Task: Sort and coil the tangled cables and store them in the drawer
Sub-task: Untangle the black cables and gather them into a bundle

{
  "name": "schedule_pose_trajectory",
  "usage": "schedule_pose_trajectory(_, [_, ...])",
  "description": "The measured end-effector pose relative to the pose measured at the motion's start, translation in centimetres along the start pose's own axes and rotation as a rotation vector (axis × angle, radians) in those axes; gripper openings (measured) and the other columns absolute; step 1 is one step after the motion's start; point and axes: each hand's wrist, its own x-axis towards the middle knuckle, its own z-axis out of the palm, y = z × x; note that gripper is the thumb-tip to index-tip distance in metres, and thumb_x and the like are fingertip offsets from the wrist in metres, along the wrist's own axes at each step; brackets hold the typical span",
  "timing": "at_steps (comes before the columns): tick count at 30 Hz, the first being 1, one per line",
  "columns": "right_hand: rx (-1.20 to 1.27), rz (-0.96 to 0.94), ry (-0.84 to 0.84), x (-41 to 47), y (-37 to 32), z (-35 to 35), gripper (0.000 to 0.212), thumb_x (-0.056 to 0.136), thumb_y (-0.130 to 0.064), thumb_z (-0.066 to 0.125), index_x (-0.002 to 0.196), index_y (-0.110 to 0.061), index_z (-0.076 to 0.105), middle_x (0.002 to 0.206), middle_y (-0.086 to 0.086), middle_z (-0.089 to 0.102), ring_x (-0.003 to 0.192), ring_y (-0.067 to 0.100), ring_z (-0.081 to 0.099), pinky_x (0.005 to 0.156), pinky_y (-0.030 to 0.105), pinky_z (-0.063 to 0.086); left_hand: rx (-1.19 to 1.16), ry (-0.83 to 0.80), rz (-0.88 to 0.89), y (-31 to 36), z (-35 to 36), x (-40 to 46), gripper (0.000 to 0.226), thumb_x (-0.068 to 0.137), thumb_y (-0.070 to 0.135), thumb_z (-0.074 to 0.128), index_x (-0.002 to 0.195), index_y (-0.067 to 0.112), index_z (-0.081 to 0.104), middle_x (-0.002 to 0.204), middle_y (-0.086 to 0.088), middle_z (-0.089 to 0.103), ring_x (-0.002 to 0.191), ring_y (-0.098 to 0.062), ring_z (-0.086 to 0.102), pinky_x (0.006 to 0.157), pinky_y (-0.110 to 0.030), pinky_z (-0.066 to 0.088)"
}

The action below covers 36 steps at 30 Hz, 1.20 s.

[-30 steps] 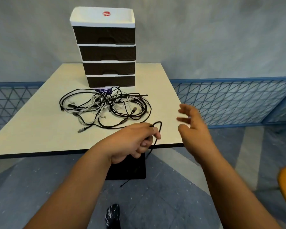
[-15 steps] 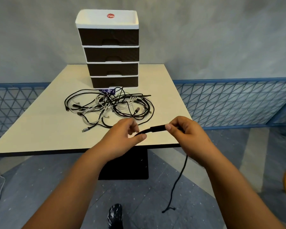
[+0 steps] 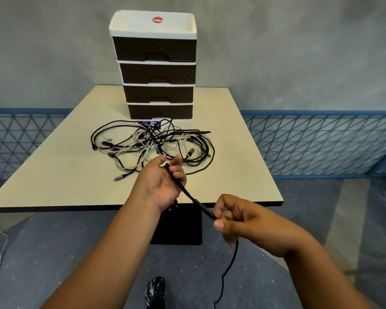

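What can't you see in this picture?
- Inside the drawer unit, head view: all drawers shut.
- Black cable where it passes through the right hand: fingers cover it.
- Cable pile: which plug belongs to which cable, too tangled.

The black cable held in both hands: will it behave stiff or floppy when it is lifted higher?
Probably floppy: below the right hand the black cable hangs slack and wavy toward the floor. Likely light, since the left hand holds it with only curled fingers. The loose tail may swing or drag.
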Motion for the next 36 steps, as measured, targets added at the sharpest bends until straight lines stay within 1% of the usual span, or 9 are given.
schedule_pose_trajectory(5, [-0.014, 0.118, -0.276, 1.5, 1.6, -0.8, 0.007, 0.099, -0.007, 0.054, 0.100, -0.007, 0.048, 0.071, 0.012, 0.059, 0.074, 0.023, 0.063, 0.085, 0.035, 0.051, -0.112, -0.052, 0.170, 3.3, 0.0, 2.2, 0.028, 0.104, 0.028, 0.037, 0.084, 0.011, 0.046, 0.070, 0.002, 0.052, 0.036, -0.006, 0.036, 0.033, -0.016, 0.032])
schedule_pose_trajectory(9, [-0.011, 0.190, -0.277, 3.6, 3.1, -1.4, 0.006, 0.097, -0.009, 0.057, 0.097, -0.009, 0.051, 0.082, 0.015, 0.065, 0.088, 0.029, 0.063, 0.088, 0.035, 0.049, -0.062, -0.128, 0.269, 6.5, 0.0, 3.5, 0.022, 0.103, 0.023, 0.039, 0.089, 0.013, 0.053, 0.055, 0.006, 0.041, 0.036, -0.005, 0.030, 0.032, -0.017, 0.027])
schedule_pose_trajectory(13, [-0.224, 0.238, -0.162, 7.0, 3.6, -2.8, 0.008, 0.094, -0.021, 0.064, 0.101, -0.017, 0.061, 0.095, 0.003, 0.071, 0.093, 0.013, 0.063, 0.088, 0.030, 0.047, 0.089, -0.216, 0.264, 7.8, 1.4, 3.9, 0.024, 0.102, 0.024, 0.039, 0.082, 0.019, 0.052, 0.052, 0.008, 0.028, 0.037, -0.004, 0.025, 0.032, -0.015, 0.021])
schedule_pose_trajectory(16, [-0.348, 0.270, 0.012, 10.2, 3.5, -3.9, 0.014, 0.093, -0.015, 0.061, 0.104, -0.022, 0.068, 0.102, -0.007, 0.072, 0.093, 0.010, 0.066, 0.088, 0.027, 0.051, 0.195, -0.262, 0.266, 8.9, 2.8, 4.9, 0.024, 0.100, 0.024, 0.039, 0.081, 0.020, 0.052, 0.050, 0.007, 0.025, 0.036, -0.004, 0.022, 0.031, -0.014, 0.018])
schedule_pose_trajectory(18, [-0.221, 0.319, 0.236, 12.6, 3.1, -4.4, 0.018, 0.095, -0.010, 0.056, 0.106, -0.015, 0.069, 0.104, 0.000, 0.073, 0.092, 0.015, 0.070, 0.085, 0.029, 0.056, 0.256, -0.269, 0.281, 9.9, 3.5, 5.8, 0.021, 0.100, 0.024, 0.038, 0.085, 0.020, 0.053, 0.050, 0.008, 0.025, 0.036, -0.003, 0.020, 0.032, -0.014, 0.016])
schedule_pose_trajectory(22, [0.021, 0.427, 0.641, 17.3, 3.2, -5.9, 0.018, 0.100, -0.011, 0.052, 0.101, 0.001, 0.065, 0.090, 0.018, 0.071, 0.060, 0.022, 0.067, 0.059, 0.035, 0.059, 0.393, -0.282, 0.293, 12.0, 4.7, 7.9, 0.022, 0.101, 0.026, 0.038, 0.090, 0.020, 0.056, 0.052, 0.008, 0.024, 0.038, -0.003, 0.019, 0.033, -0.015, 0.014])
schedule_pose_trajectory(26, [0.118, 0.530, 0.781, 20.8, 3.4, -6.2, 0.029, 0.099, -0.015, 0.056, 0.090, 0.010, 0.066, 0.070, 0.018, 0.070, 0.043, 0.020, 0.059, 0.043, 0.024, 0.048, 0.473, -0.320, 0.247, 14.0, 5.3, 10.2, 0.023, 0.101, 0.026, 0.036, 0.089, 0.021, 0.056, 0.053, 0.008, 0.023, 0.037, -0.003, 0.018, 0.032, -0.015, 0.015])
schedule_pose_trajectory(32, [0.465, 0.528, 0.913, 23.7, 3.5, -6.2, 0.021, 0.092, -0.018, 0.066, 0.082, 0.000, 0.065, 0.059, 0.010, 0.062, 0.036, 0.014, 0.050, 0.034, 0.019, 0.036, 0.533, -0.314, 0.137, 15.9, 4.8, 13.5, 0.020, 0.099, 0.026, 0.038, 0.091, 0.019, 0.055, 0.053, 0.008, 0.022, 0.038, -0.003, 0.018, 0.033, -0.015, 0.013])
schedule_pose_trajectory(36, [0.491, 0.405, 1.026, 24.6, 3.0, -6.5, 0.018, 0.093, -0.021, 0.066, 0.085, -0.009, 0.055, 0.072, 0.013, 0.061, 0.041, 0.014, 0.052, 0.039, 0.021, 0.036, 0.556, -0.287, 0.066, 16.3, 4.5, 15.6, 0.019, 0.100, 0.026, 0.038, 0.094, 0.018, 0.054, 0.055, 0.008, 0.022, 0.039, -0.003, 0.018, 0.033, -0.016, 0.014])
